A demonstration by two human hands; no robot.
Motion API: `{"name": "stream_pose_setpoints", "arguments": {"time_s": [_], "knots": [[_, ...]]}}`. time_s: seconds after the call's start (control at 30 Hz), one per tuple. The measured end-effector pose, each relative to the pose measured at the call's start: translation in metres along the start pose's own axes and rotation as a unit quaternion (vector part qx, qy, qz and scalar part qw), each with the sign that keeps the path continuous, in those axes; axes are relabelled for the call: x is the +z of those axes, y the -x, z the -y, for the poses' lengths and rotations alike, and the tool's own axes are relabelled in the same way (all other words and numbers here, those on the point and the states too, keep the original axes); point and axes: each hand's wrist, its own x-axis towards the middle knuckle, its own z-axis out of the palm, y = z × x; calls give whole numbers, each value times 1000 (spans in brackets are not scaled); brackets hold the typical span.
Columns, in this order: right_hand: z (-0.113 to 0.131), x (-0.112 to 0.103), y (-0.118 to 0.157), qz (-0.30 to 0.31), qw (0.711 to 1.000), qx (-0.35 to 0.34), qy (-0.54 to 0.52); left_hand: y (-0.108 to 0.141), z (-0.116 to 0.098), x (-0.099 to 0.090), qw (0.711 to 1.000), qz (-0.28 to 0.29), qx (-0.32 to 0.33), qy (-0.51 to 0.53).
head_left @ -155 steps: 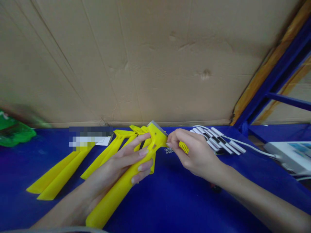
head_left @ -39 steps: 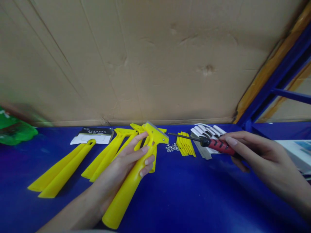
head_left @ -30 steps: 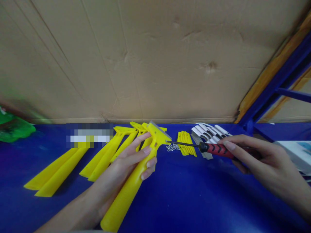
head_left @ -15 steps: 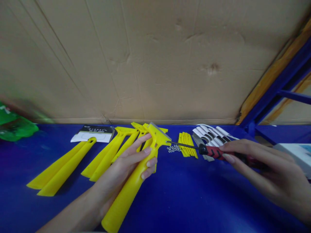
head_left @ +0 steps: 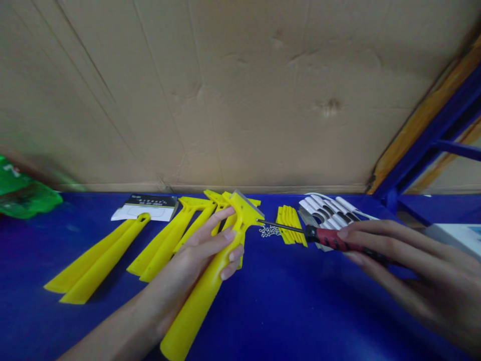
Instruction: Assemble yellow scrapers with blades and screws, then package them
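Note:
My left hand [head_left: 205,253] is wrapped round the neck of a yellow scraper [head_left: 197,303], its head up and a metal blade along the top edge. My right hand [head_left: 417,276] grips the red and black handle of a screwdriver [head_left: 330,237]. The screwdriver's tip meets the right side of the scraper's head, where a small screw seems to sit. Just beyond the shaft lie a heap of small screws [head_left: 269,231] and a row of yellow plastic strips [head_left: 291,225]. Several yellow scraper bodies [head_left: 165,240] rest behind my left hand.
Two yellow handles [head_left: 99,260] lie at the left beside a black and white card [head_left: 146,207]. White packets and blades [head_left: 326,210] are at the right rear. A green bottle [head_left: 26,193] stands far left, a cardboard wall [head_left: 240,100] behind, a blue frame [head_left: 424,145] right.
The screwdriver handle has turned a little, and the fingers of my right hand have shifted on it. The scraper stays in my left hand; the view has moved slightly.

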Motion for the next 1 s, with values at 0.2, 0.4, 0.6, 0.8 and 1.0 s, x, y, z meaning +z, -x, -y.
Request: {"name": "stream_pose_setpoints", "arguments": {"time_s": [0.2, 0.4, 0.6, 0.8, 1.0], "knots": [[-2, -6, -7, 29, 948, 256, -186, 6, 0, 16, 997, -53, 18, -53], [1, -6, -16, 36, 917, 295, -266, 10, 1, 21, 993, -73, 47, -76], [-1, 1, -15, 17, 878, 379, -292, 15, 2, 29, 993, -66, 36, -86], [-3, -4, -17, 15, 874, 346, -342, 11, 3, 27, 991, -68, 59, -100], [-6, 4, -15, -9, 895, 365, -255, 13, 5, 29, 992, -58, 61, -98]]}}
